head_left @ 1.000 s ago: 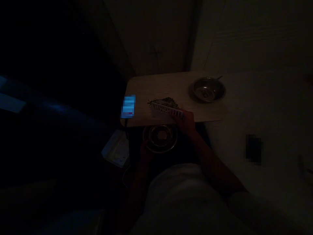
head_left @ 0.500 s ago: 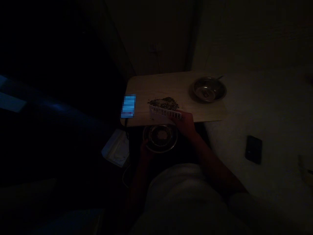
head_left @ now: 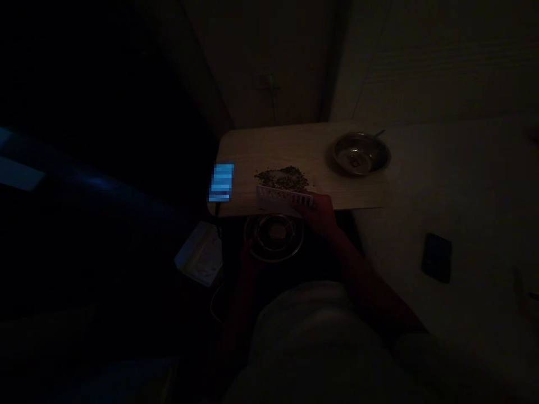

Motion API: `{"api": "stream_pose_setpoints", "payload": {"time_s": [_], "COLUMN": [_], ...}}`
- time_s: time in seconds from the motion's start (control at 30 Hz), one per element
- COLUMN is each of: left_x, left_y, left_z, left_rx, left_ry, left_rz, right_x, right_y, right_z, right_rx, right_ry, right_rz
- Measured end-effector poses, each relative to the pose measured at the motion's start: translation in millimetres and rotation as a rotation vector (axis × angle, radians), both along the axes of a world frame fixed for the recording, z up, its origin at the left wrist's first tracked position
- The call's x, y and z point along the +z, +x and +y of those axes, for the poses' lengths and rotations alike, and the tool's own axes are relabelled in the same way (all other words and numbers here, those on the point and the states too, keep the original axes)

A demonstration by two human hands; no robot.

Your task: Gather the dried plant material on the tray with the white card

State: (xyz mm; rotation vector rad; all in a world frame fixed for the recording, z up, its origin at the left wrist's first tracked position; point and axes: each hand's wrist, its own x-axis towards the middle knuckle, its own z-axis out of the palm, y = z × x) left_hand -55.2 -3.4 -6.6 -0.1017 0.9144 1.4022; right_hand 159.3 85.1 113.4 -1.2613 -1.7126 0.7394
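Note:
In dim light, my right hand (head_left: 320, 212) is closed on the right end of a pale slotted plate (head_left: 272, 197), perhaps plastic. Its upper edge carries a row of openings, and it stands close to the near side of a pile of dark, crumbly bits (head_left: 283, 177) on the small wooden table (head_left: 248, 147). Just below the table's front edge, my left hand (head_left: 251, 255) grips the left rim of a round metal bowl (head_left: 283, 259). A lighter patch shows at the bowl's centre. Most of my left fingers are lost in shadow.
A larger metal bowl (head_left: 381, 160) with a utensil handle sits at the table's right end. A lit phone screen (head_left: 221, 182) stands at the left edge. Below it is an open pale container (head_left: 200, 255). A dark phone (head_left: 437, 257) lies on the pale surface at right.
The slotted plate has tipped slightly and its left end has dropped a little away from the pile. The bowl in my left hand has shifted slightly left.

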Motion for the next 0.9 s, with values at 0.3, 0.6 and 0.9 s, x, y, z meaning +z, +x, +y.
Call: {"api": "stream_pose_setpoints", "payload": {"time_s": [0.3, 0.6, 0.9], "left_x": [4.2, 4.4, 3.4], "left_y": [1, 2, -1], "left_z": [-1, -1, -1], "left_rx": [0.049, -0.009, 0.001], "left_ry": [-0.045, -0.011, -0.058], "left_rz": [0.050, 0.005, 0.032], "right_x": [1.9, 6.7, 13.7], "right_y": [-2, -12, -9], "right_z": [2, 10, 5], "right_rx": [-0.086, -0.032, 0.062], "right_ry": [-0.018, 0.098, 0.079], "right_rz": [0.081, -0.096, -0.119]}}
